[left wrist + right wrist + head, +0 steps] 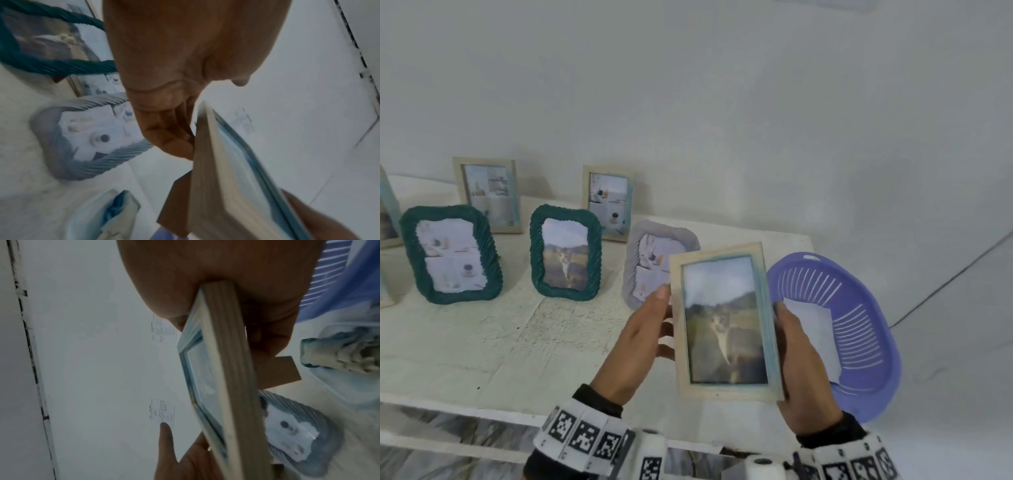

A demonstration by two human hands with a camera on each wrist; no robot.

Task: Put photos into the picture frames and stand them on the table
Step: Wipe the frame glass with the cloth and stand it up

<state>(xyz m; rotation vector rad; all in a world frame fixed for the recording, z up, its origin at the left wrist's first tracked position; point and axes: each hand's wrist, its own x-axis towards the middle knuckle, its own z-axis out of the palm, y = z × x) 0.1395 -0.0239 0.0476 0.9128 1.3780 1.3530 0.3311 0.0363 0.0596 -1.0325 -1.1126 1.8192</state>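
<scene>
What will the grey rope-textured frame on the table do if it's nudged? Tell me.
The grey rope-textured picture frame would probably tip, since it stands upright on the white table. It looks rigid and would likely slide or topple whole.

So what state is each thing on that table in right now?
Wooden frame: cat photo inside, held off the table by both hands.
Left hand: grips its left edge.
Right hand: grips its right edge.
Two green frames: standing, filled.
Grey frame: standing, filled.
Purple basket: holds a white sheet.
</scene>
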